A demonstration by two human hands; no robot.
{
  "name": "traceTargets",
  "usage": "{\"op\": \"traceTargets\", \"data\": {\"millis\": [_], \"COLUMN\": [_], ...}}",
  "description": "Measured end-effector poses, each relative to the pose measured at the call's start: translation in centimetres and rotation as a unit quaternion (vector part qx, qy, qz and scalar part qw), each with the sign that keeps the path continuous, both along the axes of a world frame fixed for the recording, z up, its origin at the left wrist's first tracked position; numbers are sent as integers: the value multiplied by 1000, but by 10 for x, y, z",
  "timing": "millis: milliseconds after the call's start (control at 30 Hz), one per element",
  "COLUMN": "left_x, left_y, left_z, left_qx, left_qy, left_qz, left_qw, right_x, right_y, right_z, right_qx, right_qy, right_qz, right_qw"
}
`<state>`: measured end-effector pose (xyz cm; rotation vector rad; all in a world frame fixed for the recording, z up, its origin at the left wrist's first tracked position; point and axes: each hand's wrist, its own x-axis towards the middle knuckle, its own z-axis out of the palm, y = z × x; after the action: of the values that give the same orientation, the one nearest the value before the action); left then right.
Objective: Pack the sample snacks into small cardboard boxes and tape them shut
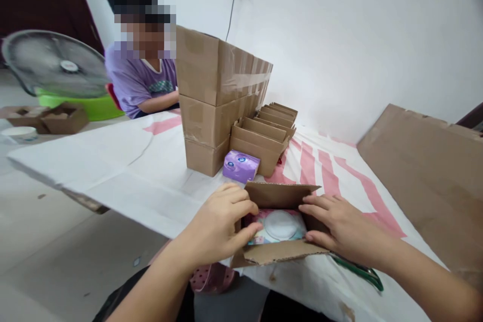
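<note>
A small open cardboard box (277,256) sits at the near edge of the table. Inside it lies a pack with a white round lid (279,225). My left hand (219,226) curls over the box's left side, fingers bent onto the flap and the pack. My right hand (337,224) lies on the box's right side, fingers pressed against the right flap. The far flap (279,194) stands up, and the near flap hangs toward me.
A purple pack (240,165) lies just beyond the box. Stacked closed cartons (215,95) and a row of open small boxes (264,138) stand behind it. A flat cardboard sheet (426,176) leans at right. Another person (145,75) sits across; a fan (53,63) stands left.
</note>
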<state>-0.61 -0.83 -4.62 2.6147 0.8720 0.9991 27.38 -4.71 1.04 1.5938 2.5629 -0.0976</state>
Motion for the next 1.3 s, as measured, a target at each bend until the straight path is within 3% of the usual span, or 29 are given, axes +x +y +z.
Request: {"op": "traceTargets", "data": {"millis": [100,267,633,733,833,900,1000,1100,1233,1300], "left_x": [-1,-5,-4,-4,-5,-5,-5,-4,-4,-5], "left_y": [-3,-7,-7,-8,-10,-10,-10,-9,-8,-7], "left_z": [0,-1,3,6,7,8,7,5,2,1], "left_qx": [-18,-71,-104,-109,-117,-114,-99,-84,-83,-89], "left_qy": [35,113,141,134,132,128,119,109,93,86], "left_qz": [27,99,87,86,82,79,75,69,63,54], "left_qw": [999,986,981,981,981,982,985,988,990,991], "right_x": [5,20,42,37,19,1,-28,-52,-77,-89], "right_y": [-7,-2,12,10,3,0,8,31,65,71], "right_z": [0,-1,-32,-30,-22,-17,-11,-15,-39,-55], "right_qx": [45,-5,12,89,203,207,122,52,-28,-67], "right_qy": [-75,-88,-99,-121,-120,-87,-56,-58,-72,-80], "right_qz": [-64,-127,-92,-74,-33,19,120,221,342,360], "right_qw": [994,988,991,986,971,974,984,972,936,927]}}
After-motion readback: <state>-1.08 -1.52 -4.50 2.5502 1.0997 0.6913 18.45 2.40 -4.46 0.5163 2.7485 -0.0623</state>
